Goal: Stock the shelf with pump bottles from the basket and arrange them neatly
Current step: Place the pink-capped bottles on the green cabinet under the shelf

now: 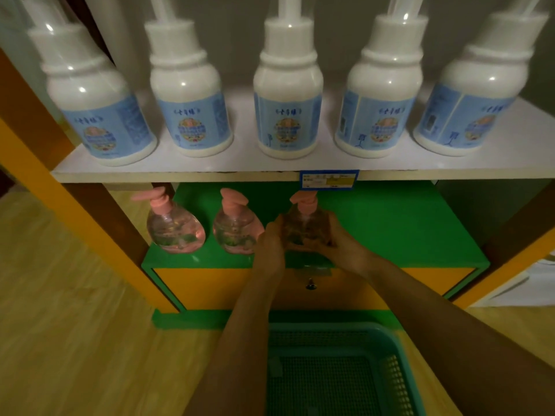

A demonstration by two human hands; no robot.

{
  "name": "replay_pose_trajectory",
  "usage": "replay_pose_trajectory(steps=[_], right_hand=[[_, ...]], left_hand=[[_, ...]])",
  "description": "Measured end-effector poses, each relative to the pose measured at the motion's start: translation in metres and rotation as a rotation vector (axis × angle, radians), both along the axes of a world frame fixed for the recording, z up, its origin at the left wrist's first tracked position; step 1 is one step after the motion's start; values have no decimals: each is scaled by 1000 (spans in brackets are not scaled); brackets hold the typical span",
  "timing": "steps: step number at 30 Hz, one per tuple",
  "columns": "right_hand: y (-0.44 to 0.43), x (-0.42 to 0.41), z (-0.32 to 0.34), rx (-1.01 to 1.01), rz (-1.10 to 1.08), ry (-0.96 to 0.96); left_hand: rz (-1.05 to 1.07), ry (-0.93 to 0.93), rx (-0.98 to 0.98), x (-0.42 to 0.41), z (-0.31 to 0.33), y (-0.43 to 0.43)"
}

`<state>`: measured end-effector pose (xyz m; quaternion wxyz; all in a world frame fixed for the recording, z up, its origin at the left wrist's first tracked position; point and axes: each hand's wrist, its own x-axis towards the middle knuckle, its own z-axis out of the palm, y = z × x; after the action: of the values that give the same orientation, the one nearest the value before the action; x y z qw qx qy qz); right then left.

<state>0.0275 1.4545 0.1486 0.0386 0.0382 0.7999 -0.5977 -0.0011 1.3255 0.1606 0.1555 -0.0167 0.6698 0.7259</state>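
Two clear pump bottles with pink pumps stand on the green lower shelf (405,223): one at the left (174,229), one beside it (234,232). A third clear pump bottle (304,223) sits to their right, upright on the shelf. My left hand (270,247) wraps its left side and my right hand (342,244) its right side. Below, on the floor, the teal mesh basket (390,367) shows no bottles in its visible part; my forearms cross over its left edge.
Several large white pump bottles with blue labels (286,115) line the white upper shelf (180,169), which carries a blue price tag (329,179). An orange drawer front with a key (309,285) lies under the green shelf. Orange-brown frame posts flank both sides. Wooden floor around.
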Motion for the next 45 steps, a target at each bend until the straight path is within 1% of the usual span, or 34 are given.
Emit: replay_pose_trajectory(steps=[1,3,4,5,7,9,11,13,17,19,23,25,27,29,31,33,35,38,40,42,45], right_hand=[[1,-1,-3,33,-14,-17],[1,0,-5,86,-41,-23],[1,2,-6,171,-79,5],[3,4,-10,283,-126,41],[5,18,-13,472,-234,82],[6,40,-14,546,-320,130],[9,65,-17,581,-325,161],[13,91,-22,593,-270,141],[15,141,-35,548,-217,77],[14,164,-43,523,-188,22],[15,211,-59,469,-200,-71],[17,236,-77,434,-207,-199],[20,259,-99,489,-177,-352],[18,278,-116,504,-141,-506],[11,293,-130,513,-72,-585],[3,303,-148,509,-34,-604],[-1,308,-163,554,-67,-603],[-2,306,-181,674,-130,-490],[-3,303,-188,721,-148,-462],[-1,300,-196,762,-154,-482],[-2,296,-203,768,-173,-474]], left_hand=[[7,-26,14,-2,1,1],[-21,-64,-26,2,5,5],[-50,-64,-58,6,5,5],[-76,-21,-99,13,4,5],[-36,167,-192,33,4,-3],[37,314,-273,50,3,-12],[19,329,-366,67,-3,-20],[-90,297,-447,83,-11,-26],[-370,333,-593,118,-26,-36],[-442,318,-663,134,-38,-41],[-532,208,-707,166,-72,-47],[-608,150,-700,183,-88,-47],[-761,78,-693,201,-104,-45],[-922,66,-755,215,-122,-42],[-1023,78,-825,226,-137,-38],[-1062,128,-880,235,-149,-35],[-1020,178,-912,240,-161,-31],[-951,255,-948,239,-177,-25],[-951,285,-963,235,-186,-20],[-958,310,-977,233,-194,-18],[-997,336,-1002,226,-202,-17]])
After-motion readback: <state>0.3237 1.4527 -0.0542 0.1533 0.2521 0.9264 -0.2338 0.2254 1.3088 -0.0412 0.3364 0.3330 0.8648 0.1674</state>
